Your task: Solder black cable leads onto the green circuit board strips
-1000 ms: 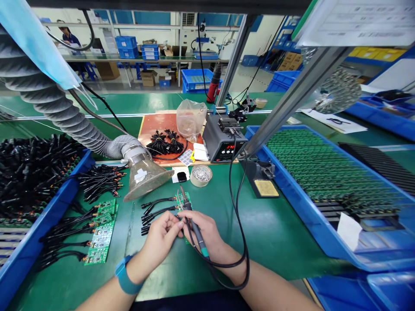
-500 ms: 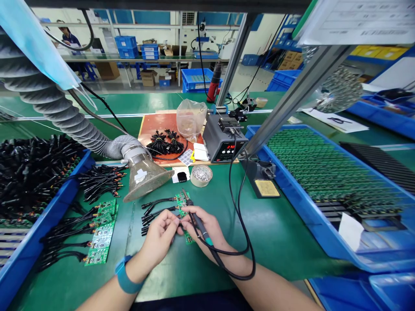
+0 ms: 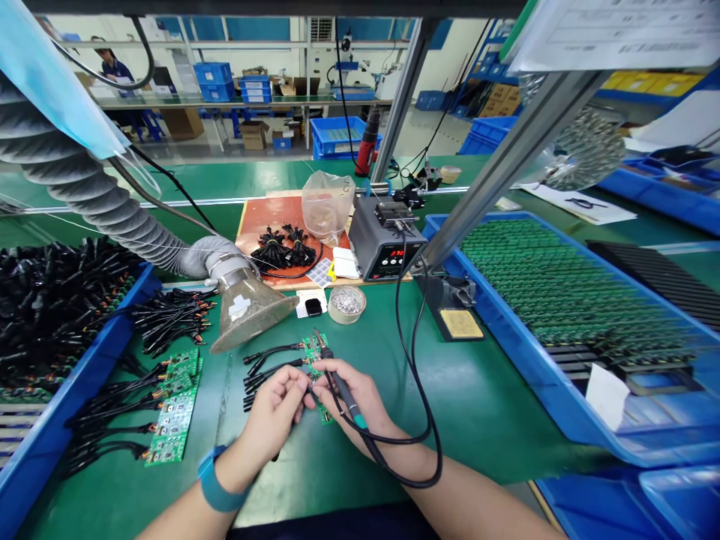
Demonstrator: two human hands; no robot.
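Note:
My right hand (image 3: pixel 354 394) is closed around a soldering iron (image 3: pixel 349 401) with a dark and teal handle, its tip pointing up and away over a green circuit board (image 3: pixel 315 347). The fingertips of both hands meet just above the board's near part and cover it. In a pinch, my left hand (image 3: pixel 281 405) holds a black cable, mostly hidden; its dark end (image 3: pixel 275 457) shows below the palm. Black cables (image 3: pixel 275 351) run leftward from the board's far part. Whether the right fingertips also touch the held cable, I cannot tell.
A fume extraction hood (image 3: pixel 247 307) stands left, near finished-looking boards with cables (image 3: pixel 175 424). Ahead are a tin of metallic wire (image 3: pixel 346 304), a soldering station (image 3: pixel 388 244) and an iron stand with sponge (image 3: pixel 461 324). Blue trays (image 3: pixel 554 416) flank the mat. The iron's cord loops over my right forearm.
The view has shifted slightly. Both hands stay together over the board, and a dark cable end now shows below my left palm.

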